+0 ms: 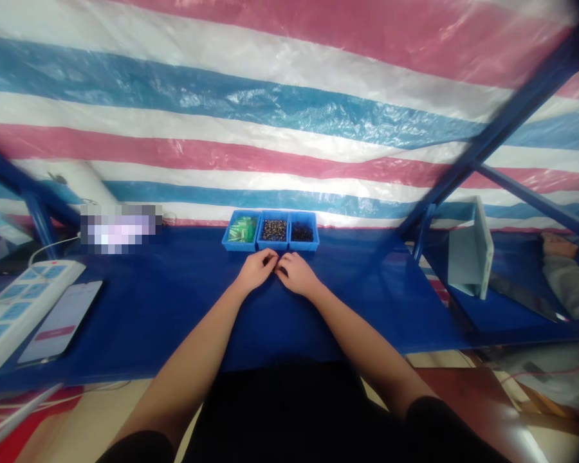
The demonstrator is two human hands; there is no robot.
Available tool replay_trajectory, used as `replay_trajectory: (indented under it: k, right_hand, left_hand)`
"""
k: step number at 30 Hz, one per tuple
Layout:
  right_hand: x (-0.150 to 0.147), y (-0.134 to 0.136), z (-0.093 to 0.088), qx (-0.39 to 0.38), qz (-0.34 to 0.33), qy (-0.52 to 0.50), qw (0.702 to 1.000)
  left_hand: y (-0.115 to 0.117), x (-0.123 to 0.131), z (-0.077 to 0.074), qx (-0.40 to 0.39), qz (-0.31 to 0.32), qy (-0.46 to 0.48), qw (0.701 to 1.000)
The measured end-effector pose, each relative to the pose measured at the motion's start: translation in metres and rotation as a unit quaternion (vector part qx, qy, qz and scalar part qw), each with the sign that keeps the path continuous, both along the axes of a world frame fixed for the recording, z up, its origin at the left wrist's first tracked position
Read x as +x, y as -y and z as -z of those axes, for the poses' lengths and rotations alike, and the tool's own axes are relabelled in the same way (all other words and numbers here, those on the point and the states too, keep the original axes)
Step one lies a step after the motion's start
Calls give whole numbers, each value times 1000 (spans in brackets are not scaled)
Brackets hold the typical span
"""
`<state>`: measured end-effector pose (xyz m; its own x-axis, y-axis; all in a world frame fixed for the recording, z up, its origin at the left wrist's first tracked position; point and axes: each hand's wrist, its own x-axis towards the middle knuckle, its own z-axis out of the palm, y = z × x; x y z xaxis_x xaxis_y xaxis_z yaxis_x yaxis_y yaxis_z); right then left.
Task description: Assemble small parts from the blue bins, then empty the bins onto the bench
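Note:
My left hand (259, 269) and my right hand (295, 272) meet fingertip to fingertip just in front of three small blue bins. Both have their fingers pinched together; whatever is between them is too small or hidden to name. The left blue bin (231, 246) holds green pieces (242, 229). In the middle blue bin (272, 245) lie many small brass-and-black parts (274, 229). Small black parts (302, 232) fill the right blue bin (305, 245).
On the left of the blue table (164, 308) lie a white power strip (26, 302) and a phone (62, 321). A light-coloured box-like stand (470, 254) is on the right, near another person's sleeve (567, 276). Blue frame bars (456, 167) slope beside the striped sheet (270, 109).

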<state>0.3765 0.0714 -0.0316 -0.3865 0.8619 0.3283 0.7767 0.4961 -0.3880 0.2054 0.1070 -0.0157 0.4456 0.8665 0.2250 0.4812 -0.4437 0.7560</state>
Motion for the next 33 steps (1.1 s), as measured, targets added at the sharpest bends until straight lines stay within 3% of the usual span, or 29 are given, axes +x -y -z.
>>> replay_trajectory:
  k: [21, 27, 33]
  right_hand:
    - [4, -1, -2, -39, 62, -157, 985]
    - [4, 2, -5, -49, 47, -216, 974]
    - [3, 1, -4, -58, 95, -287, 952]
  left_hand:
    - [1, -1, -1, 14, 16, 4, 1000]
    - [0, -2, -1, -13, 7, 21, 1000]
    - [0, -2, 2, -27, 10, 61, 998]
